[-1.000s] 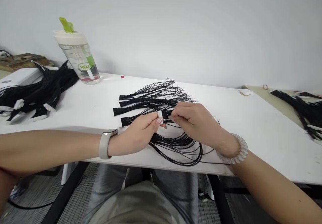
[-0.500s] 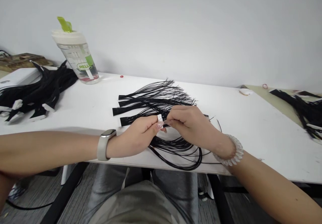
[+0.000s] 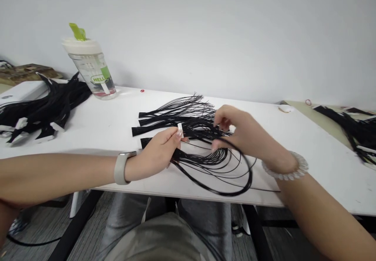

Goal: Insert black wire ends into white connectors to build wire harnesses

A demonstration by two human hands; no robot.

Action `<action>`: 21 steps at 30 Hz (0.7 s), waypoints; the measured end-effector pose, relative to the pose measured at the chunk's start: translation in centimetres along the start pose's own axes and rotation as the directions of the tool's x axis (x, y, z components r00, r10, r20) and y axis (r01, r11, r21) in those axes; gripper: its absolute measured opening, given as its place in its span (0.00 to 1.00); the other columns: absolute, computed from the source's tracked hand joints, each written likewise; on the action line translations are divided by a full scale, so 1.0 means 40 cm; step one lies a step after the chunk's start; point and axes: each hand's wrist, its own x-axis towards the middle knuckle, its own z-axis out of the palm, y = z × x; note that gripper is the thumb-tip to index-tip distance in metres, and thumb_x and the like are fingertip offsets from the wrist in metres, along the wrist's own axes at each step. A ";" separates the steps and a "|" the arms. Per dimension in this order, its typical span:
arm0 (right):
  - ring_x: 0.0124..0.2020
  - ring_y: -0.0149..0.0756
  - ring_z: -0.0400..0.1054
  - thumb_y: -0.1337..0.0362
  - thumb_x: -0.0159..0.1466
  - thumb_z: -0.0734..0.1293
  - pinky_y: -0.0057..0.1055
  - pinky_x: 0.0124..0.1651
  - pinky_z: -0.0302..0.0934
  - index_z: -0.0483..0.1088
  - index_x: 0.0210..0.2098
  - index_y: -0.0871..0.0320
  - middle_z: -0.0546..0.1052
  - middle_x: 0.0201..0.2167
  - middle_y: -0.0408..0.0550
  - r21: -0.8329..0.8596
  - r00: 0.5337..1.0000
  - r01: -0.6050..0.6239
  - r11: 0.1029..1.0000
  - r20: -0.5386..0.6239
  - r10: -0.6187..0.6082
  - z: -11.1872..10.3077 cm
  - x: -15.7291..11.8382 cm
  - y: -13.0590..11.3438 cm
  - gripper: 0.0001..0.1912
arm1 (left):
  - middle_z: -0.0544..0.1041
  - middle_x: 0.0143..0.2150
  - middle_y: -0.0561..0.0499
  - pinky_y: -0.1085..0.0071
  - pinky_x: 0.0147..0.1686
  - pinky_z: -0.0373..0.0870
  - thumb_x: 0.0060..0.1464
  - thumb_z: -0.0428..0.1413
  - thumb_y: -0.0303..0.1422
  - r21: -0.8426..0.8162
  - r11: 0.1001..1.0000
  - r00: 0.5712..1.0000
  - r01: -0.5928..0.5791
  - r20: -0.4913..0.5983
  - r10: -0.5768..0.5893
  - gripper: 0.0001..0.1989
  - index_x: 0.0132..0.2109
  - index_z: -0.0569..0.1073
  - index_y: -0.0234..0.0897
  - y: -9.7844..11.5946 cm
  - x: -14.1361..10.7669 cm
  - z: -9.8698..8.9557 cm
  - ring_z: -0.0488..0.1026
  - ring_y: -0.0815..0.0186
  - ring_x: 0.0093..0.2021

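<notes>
Near the table's front, my left hand pinches a small white connector between thumb and fingers. A bunch of thin black wires runs from beneath that hand and curves to the right. One thicker black loop bends out over the front edge. To the right of the connector, my right hand is raised above the wires, thumb and fingers apart. The loop's upper part passes close to its thumb; contact is unclear. Behind the hands lie several black wire bundles, flat ends to the left and strands fanned out right.
A tumbler with a green spout stands back left. Beside it is a heap of black wire bundles with white connectors over a white box. More black bundles lie far right. The wall closes off the back.
My right hand has left the connector, moving right and up, and its fingers have spread. The left hand shifted slightly left with the connector. The black loop has swung wider to the right.
</notes>
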 end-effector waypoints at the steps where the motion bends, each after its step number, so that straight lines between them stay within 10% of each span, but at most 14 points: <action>1: 0.24 0.26 0.54 0.55 0.48 0.70 0.24 0.25 0.49 0.58 0.24 0.58 0.62 0.22 0.41 0.011 0.999 -0.012 1.000 -0.034 0.013 -0.012 -0.004 -0.002 0.18 | 0.71 0.32 0.52 0.74 0.15 0.57 0.57 0.41 0.45 -0.053 0.998 0.999 0.036 -0.023 -0.037 0.18 0.29 0.63 0.36 -0.002 0.001 0.001 0.59 0.76 0.17; 5: 0.19 0.23 0.41 0.50 0.58 0.60 0.24 0.20 0.39 0.48 0.17 0.59 0.48 0.16 0.38 -0.026 0.976 -0.121 0.992 0.179 0.124 -0.045 -0.018 -0.009 0.24 | 0.71 0.41 0.49 0.75 0.16 0.59 0.56 0.41 0.46 -0.144 0.989 0.990 0.009 -0.140 -0.029 0.19 0.27 0.60 0.35 -0.003 0.001 0.003 0.60 0.78 0.17; 10: 0.18 0.22 0.40 0.50 0.60 0.56 0.23 0.18 0.38 0.54 0.18 0.59 0.49 0.16 0.38 -0.042 0.810 -0.171 0.984 0.563 0.165 -0.027 -0.029 -0.026 0.23 | 0.70 0.31 0.53 0.74 0.22 0.63 0.58 0.40 0.44 -0.011 0.997 0.979 -0.072 -0.192 0.069 0.18 0.27 0.60 0.35 0.006 -0.010 0.000 0.58 0.77 0.17; 16: 0.18 0.21 0.47 0.61 0.63 0.54 0.20 0.22 0.44 0.62 0.21 0.61 0.57 0.16 0.38 0.158 0.830 0.076 0.985 0.537 -0.150 0.040 -0.024 -0.050 0.17 | 0.60 0.18 0.58 0.68 0.45 0.62 0.59 0.41 0.38 -0.016 0.974 0.964 -0.224 -0.153 0.219 0.15 0.26 0.59 0.37 -0.001 -0.014 0.007 0.63 0.72 0.24; 21: 0.20 0.21 0.55 0.69 0.59 0.56 0.20 0.23 0.48 0.70 0.29 0.62 0.69 0.21 0.41 0.228 0.842 0.158 0.961 0.478 -0.251 0.089 -0.019 -0.062 0.11 | 0.62 0.21 0.57 0.69 0.38 0.65 0.59 0.40 0.40 0.019 0.982 0.974 -0.187 -0.129 0.188 0.15 0.28 0.60 0.36 0.004 -0.015 0.005 0.61 0.72 0.23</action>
